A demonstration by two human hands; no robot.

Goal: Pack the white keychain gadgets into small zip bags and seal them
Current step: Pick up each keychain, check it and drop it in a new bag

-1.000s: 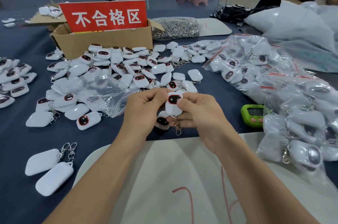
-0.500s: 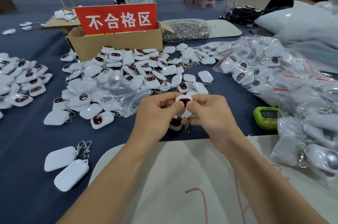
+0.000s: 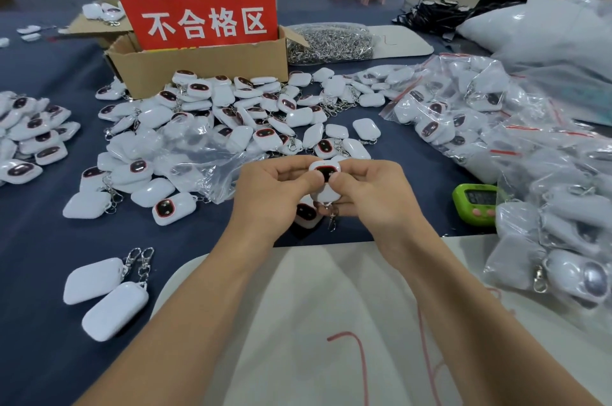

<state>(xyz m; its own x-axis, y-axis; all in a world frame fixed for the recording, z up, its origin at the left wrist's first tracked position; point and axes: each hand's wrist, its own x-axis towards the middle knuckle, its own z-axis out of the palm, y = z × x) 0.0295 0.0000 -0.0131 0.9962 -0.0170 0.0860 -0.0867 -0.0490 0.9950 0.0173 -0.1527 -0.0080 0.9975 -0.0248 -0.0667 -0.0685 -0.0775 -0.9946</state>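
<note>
Both my left hand (image 3: 275, 193) and right hand (image 3: 374, 197) are pinching one white keychain gadget (image 3: 326, 182), thumbs on its dark screen, holding it above the worktop (image 3: 49, 240) near the front edge. The loose pile (image 3: 231, 114) is sitting right behind it, and the bagged ones (image 3: 496, 127) are lying along the right edge.

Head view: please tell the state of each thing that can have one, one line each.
left hand, grips held gadget
right hand, grips held gadget
held gadget, screen up, no bag visible around it
loose gadgets, unbagged
bagged gadgets, in zip bags
cardboard box, open
green timer, display unreadable
</note>
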